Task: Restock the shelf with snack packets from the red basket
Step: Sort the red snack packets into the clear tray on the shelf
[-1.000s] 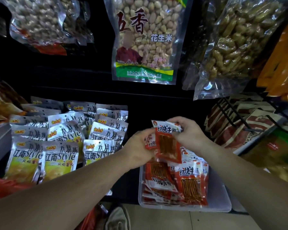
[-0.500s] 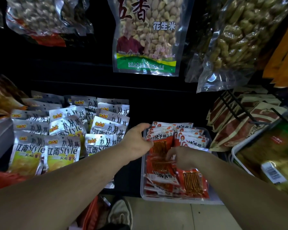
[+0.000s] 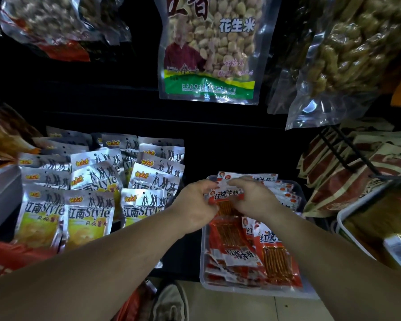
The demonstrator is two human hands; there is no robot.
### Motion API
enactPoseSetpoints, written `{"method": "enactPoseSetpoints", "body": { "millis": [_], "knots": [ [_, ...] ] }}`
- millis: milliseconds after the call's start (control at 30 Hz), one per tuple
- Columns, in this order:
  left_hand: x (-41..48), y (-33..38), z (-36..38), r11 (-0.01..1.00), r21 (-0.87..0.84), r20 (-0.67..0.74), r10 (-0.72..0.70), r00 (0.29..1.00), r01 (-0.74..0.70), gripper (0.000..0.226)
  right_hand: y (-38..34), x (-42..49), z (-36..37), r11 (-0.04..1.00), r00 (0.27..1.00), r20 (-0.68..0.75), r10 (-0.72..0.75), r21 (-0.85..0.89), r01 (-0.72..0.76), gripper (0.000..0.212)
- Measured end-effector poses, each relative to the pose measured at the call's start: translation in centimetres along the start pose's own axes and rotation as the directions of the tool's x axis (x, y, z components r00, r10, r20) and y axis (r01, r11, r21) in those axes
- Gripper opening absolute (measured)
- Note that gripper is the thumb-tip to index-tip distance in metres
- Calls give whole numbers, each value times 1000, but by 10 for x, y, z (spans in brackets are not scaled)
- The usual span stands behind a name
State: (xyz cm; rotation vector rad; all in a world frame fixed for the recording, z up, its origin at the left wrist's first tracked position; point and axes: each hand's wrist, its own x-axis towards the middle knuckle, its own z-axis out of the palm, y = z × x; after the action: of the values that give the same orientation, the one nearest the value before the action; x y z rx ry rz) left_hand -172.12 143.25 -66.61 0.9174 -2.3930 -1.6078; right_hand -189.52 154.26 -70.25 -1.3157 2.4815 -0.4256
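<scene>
Midway through a restock, a person's left hand (image 3: 195, 205) and right hand (image 3: 252, 201) both grip one red packet (image 3: 226, 197) by its upper corners, fingers curled round its edges, over the back half of a clear tray (image 3: 218, 288). The packet stands nearly upright just in front of a row of matching packets (image 3: 281, 188), above loose packets (image 3: 273, 258) lying flat toward the tray's front. The step looks best done by seating the packet square against the row, label forward, with only a light press, since the thin sticks inside would likely snap under a squeeze. The red basket (image 3: 7, 260) shows only as a sliver at lower left, below the silver-and-yellow packets (image 3: 88, 218). Half a second earlier the hands were apart, the left at the tray's left edge and the right reaching down among the loose packets; now they meet on the one packet.
</scene>
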Motion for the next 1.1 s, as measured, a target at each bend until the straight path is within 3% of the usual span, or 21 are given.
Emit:
{"method": "enactPoseSetpoints", "body": {
  "millis": [67,133,267,367,467,533,667,833,967,1033,1100],
  "knots": [
    [1,-4,-2,1000,-7,1,8,1000,-8,44,1,13,1,986,1000,5,-21,-167,22,65],
    [3,-5,-6,1000,-20,1,9,1000,-9,40,0,28,-1,982,1000,2,19,-187,-18,68],
    [1,-6,-14,1000,29,-31,-10,999,11,43,-11,42,6,958,999,-51,4,-286,-19,34],
    [-1,-8,-19,998,31,-42,-54,998,55,53,-11,40,14,964,995,-99,-16,-267,-11,8],
    [-1,-9,-22,996,39,-63,-79,995,81,58,-7,40,11,971,992,-128,-1,-235,-30,14],
    [-2,-8,-22,996,27,-77,-88,993,90,58,-4,38,3,986,986,-163,15,-164,-42,24],
    [-5,1,-21,999,-1,-99,-39,994,39,41,-10,31,-23,984,967,-253,-6,168,50,27],
    [-10,13,-20,995,13,-184,95,978,-94,26,-35,8,-55,922,981,-186,-56,367,122,20],
    [-14,26,-22,979,-120,-216,135,967,-163,26,-50,-19,-80,826,994,-64,-87,553,108,12],
    [-15,33,-23,965,-208,-214,114,970,-160,28,-52,-29,-91,749,998,-56,-18,661,50,11],
    [-17,39,-24,962,-239,-221,77,972,-130,30,-50,-36,-100,660,994,-75,75,751,7,26]
  ]
}}
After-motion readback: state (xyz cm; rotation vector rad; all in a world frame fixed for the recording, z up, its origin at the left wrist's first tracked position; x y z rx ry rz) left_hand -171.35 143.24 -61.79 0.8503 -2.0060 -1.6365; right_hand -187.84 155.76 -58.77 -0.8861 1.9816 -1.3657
